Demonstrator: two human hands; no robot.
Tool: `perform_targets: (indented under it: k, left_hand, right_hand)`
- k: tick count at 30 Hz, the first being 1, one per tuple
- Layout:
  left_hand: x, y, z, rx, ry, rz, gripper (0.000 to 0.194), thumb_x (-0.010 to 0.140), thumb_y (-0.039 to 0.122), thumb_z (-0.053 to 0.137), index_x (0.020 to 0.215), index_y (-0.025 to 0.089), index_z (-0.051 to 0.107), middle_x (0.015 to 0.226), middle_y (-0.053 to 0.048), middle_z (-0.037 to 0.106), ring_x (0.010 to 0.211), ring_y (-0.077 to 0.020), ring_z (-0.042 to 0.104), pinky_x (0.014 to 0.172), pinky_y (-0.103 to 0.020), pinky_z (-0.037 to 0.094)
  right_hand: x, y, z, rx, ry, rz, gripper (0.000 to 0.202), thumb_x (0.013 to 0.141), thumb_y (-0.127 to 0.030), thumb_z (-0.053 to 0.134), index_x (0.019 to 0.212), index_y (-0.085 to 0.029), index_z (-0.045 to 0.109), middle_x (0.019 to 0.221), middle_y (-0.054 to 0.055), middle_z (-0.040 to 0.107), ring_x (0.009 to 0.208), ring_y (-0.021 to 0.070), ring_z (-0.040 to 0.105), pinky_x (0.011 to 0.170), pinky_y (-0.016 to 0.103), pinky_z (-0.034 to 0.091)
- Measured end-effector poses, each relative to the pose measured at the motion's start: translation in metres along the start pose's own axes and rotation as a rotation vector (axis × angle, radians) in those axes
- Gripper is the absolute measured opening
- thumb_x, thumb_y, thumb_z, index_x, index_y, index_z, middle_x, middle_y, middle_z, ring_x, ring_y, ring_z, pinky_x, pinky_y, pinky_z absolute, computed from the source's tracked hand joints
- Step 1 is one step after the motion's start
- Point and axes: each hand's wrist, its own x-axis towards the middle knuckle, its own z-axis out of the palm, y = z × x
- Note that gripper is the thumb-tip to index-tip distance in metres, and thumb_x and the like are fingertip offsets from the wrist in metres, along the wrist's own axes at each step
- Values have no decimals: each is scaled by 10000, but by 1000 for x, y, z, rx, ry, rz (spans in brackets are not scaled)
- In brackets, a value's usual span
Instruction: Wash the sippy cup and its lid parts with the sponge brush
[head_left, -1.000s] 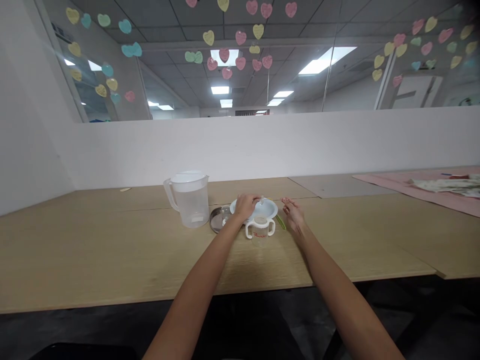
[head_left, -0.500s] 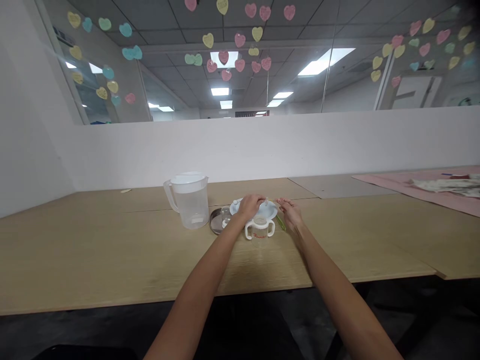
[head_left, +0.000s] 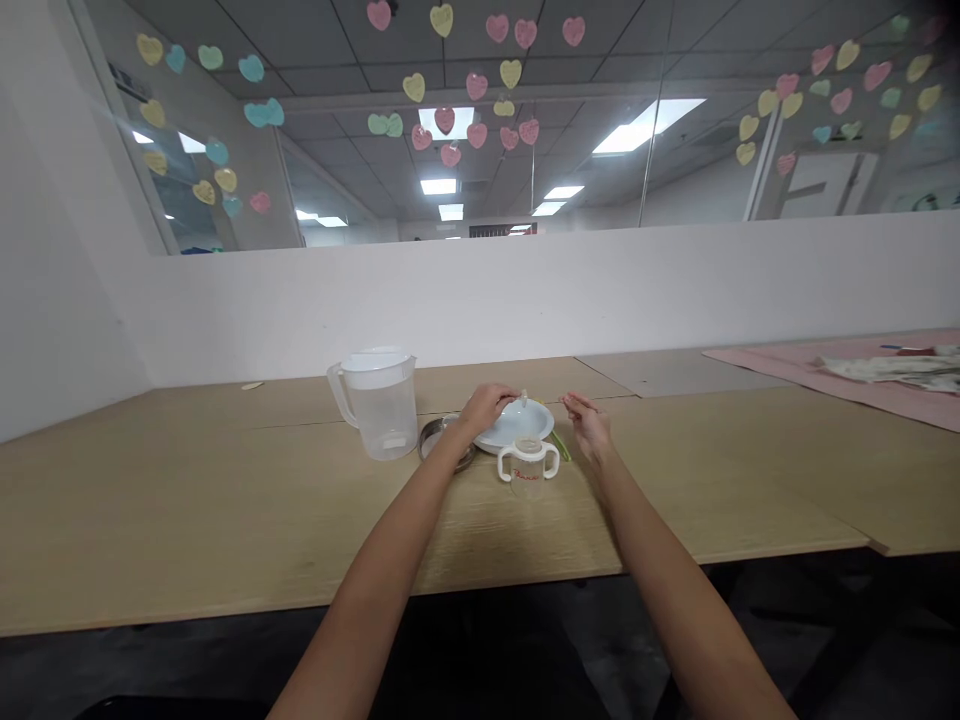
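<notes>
Over the left rim of a white bowl (head_left: pixel 513 428), my left hand (head_left: pixel 486 405) is closed on a small clear piece (head_left: pixel 523 397). My right hand (head_left: pixel 587 422) is to the right of the bowl, fingers pinched together; what they hold, if anything, is too small to make out. A clear cup with two white handles (head_left: pixel 528 464) and red lettering stands in front of the bowl. Beside the bowl's right edge lies a green thing (head_left: pixel 559 445). A round metal tray (head_left: pixel 462 461) is partly hidden under my left wrist.
A translucent lidded pitcher (head_left: pixel 384 408) stands on the wooden table (head_left: pixel 225 510) left of the tray. A pink cloth (head_left: pixel 817 375) with items on it lies at the far right. Behind the table is a white wall (head_left: pixel 480 300) with glass above.
My left hand has moved slightly left with the clear piece, uncovering more of the bowl. The cup appears slightly farther right and lower. My right hand has barely moved.
</notes>
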Motion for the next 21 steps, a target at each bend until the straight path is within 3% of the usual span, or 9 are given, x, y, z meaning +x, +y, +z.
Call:
perform_targets:
  k: [3, 7, 12, 16, 21]
  left_hand:
    - [4, -1, -12, -30, 54, -33, 224, 839, 169, 516, 964, 176, 702, 1040, -59, 695, 946, -186, 641, 881, -295, 468]
    - [9, -8, -35, -162, 268, -200, 189, 814, 200, 558, 923, 173, 710, 1007, -55, 706, 917, -183, 646, 881, -315, 475]
    - [10, -12, -50, -544, 475, -338, 227, 761, 246, 617, 946, 135, 687, 962, -74, 713, 922, -185, 635, 907, -340, 449]
    - [6, -9, -37, -701, 504, -395, 246, 781, 259, 588, 980, 132, 659, 1001, -84, 702, 987, -196, 614, 926, -348, 425]
    - [-6, -12, 0, -530, 321, -401, 248, 838, 247, 490, 1001, 123, 628, 1059, -102, 681, 978, -180, 623, 884, -311, 448]
  right_hand:
    - [13, -6, -16, 82, 102, 4, 221, 539, -129, 742, 723, -179, 630, 718, -10, 675, 632, 71, 591, 543, 150, 479]
    - [24, -14, -38, 114, 207, -22, 132, 639, -192, 686, 694, -210, 566, 643, -63, 623, 578, 53, 570, 538, 152, 492]
    - [24, -2, -36, 96, 214, 4, 137, 623, -155, 679, 716, -196, 586, 651, -59, 628, 562, 49, 558, 532, 151, 503]
    - [19, 10, -28, 54, 187, 29, 170, 572, -110, 698, 695, -179, 604, 689, -44, 649, 569, 41, 556, 534, 127, 499]
    - [16, 13, -28, -7, 143, 64, 187, 558, -125, 698, 723, -182, 629, 703, -27, 660, 509, 45, 529, 480, 144, 494]
